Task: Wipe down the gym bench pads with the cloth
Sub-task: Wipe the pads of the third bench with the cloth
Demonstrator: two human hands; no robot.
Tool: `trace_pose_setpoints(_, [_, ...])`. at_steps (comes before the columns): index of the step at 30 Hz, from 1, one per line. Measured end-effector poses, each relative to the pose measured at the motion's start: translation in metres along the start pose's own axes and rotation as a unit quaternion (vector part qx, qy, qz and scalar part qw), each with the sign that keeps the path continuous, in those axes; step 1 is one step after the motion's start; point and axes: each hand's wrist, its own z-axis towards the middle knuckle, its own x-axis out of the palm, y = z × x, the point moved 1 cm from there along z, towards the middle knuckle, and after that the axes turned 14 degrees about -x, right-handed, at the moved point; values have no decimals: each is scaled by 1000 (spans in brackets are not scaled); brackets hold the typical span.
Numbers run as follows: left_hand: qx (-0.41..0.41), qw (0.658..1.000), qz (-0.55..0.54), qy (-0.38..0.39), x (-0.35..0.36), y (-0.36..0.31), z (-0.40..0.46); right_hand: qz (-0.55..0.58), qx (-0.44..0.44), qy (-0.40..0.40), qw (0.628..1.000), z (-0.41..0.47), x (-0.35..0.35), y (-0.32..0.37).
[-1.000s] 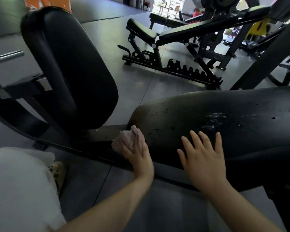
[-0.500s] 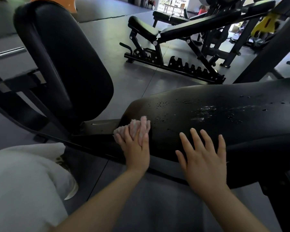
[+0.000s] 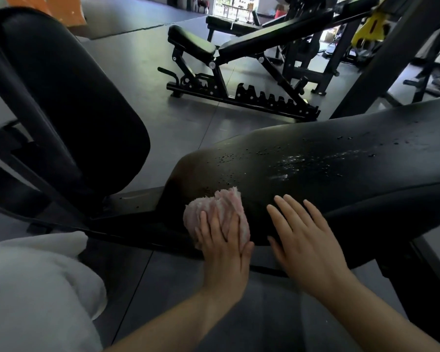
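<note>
A long black bench pad [image 3: 341,179] stretches from the middle to the right edge, with scattered droplets and a wet patch on its top. My left hand [image 3: 224,250] presses a bunched pink-and-white cloth [image 3: 220,203] flat against the pad's near left end, fingers lying straight over it. My right hand [image 3: 308,240] rests flat on the pad's near side just right of the cloth, fingers spread and holding nothing. A second black pad [image 3: 69,97], thick and rounded, stands tilted at the left on the same frame.
A black steel frame bar [image 3: 127,224] runs under both pads. An adjustable bench [image 3: 239,72] stands on the grey floor behind. A dark slanted beam [image 3: 381,54] rises at the right. My white-clad knee [image 3: 36,288] fills the lower left.
My left hand has slid the cloth rightward from the pad's left tip onto its near side, closer to my right hand, and its fingers have flattened. The right hand stays put.
</note>
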Motion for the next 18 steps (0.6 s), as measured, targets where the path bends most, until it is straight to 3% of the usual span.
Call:
trace_pose_setpoints(5, [98,993,70,-12,5,-33,-8,-29,-20,10,999,-21,-10,-27])
trace_pose_setpoints(8, [116,988,101,-19,8,-58,-10,-43,-27,38,998,-30,-14,-42])
trace_pose_setpoints(12, [103,987,123,28,7,-89,-8,-37,45,42,997,-42,-21,-64])
trace_pose_setpoints(18, [105,981,131,98,6,-140,-5,28,156,-38,987,-54,-32,-75])
